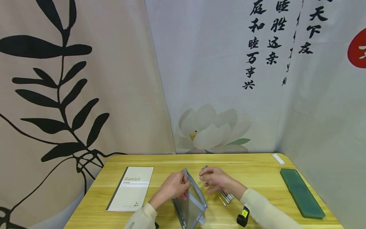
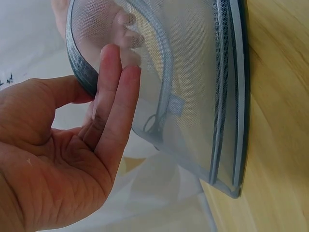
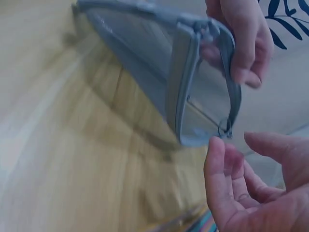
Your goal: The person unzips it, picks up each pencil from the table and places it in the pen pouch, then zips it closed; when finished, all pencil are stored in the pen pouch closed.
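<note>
A grey mesh zipper pouch (image 1: pixel 194 203) stands tilted on the table, its zipped mouth spread apart. My left hand (image 1: pixel 174 186) pinches one edge of that mouth between thumb and fingers; the left wrist view shows the thumb against the grey zipper band (image 2: pixel 79 72). Close to the pouch's far corner is my right hand (image 1: pixel 218 179), fingers loosely bent with nothing between them. In the right wrist view its fingertips (image 3: pixel 216 145) are near the zipper pull (image 3: pixel 223 126); whether they touch is unclear. Beneath the right hand lies a bundle of slim pens (image 1: pixel 226 196), partly hidden by it.
A notebook (image 1: pixel 131 189) marked Gambit lies on the left of the wooden table (image 1: pixel 257 171). To the right are a dark green flat case (image 1: pixel 302 193) and a small white block (image 1: pixel 278 158) near the back edge. Printed curtains hang behind.
</note>
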### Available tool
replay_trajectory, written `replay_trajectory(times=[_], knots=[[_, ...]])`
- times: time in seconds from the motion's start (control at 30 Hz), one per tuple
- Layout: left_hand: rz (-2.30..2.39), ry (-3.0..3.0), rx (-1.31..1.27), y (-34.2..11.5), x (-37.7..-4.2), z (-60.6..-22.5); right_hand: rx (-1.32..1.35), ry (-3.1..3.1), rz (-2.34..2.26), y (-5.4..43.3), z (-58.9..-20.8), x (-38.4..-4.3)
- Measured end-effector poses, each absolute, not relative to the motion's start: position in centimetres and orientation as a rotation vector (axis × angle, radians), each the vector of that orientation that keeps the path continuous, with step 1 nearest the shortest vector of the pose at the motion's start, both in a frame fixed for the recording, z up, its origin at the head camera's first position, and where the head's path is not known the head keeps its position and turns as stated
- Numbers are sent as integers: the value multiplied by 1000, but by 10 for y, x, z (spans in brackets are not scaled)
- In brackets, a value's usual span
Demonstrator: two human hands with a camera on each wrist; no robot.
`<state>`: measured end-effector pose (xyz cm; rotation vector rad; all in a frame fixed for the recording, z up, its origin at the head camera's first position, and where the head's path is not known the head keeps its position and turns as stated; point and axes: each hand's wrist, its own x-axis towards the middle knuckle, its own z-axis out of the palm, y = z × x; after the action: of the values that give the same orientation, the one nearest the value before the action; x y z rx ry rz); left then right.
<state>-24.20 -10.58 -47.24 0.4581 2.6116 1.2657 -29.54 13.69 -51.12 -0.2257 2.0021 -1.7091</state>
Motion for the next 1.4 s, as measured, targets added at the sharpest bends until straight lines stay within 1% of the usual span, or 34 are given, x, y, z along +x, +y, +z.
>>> replay_trajectory(times=[0.53, 0.97, 1.2, 1.4], knots=[[1293, 2585, 474, -109, -241, -472, -98, 2255, -1666, 191, -519, -323], [1289, 2583, 467, -113, -238, -473, -204, 2350, -1506, 221, -537, -336], [1280, 2589, 457, -112, -237, -476, -291, 2340, -1475, 223, -545, -339], [1278, 2598, 479, -110, -238, -474, -289, 2349, -1483, 221, -543, -339]])
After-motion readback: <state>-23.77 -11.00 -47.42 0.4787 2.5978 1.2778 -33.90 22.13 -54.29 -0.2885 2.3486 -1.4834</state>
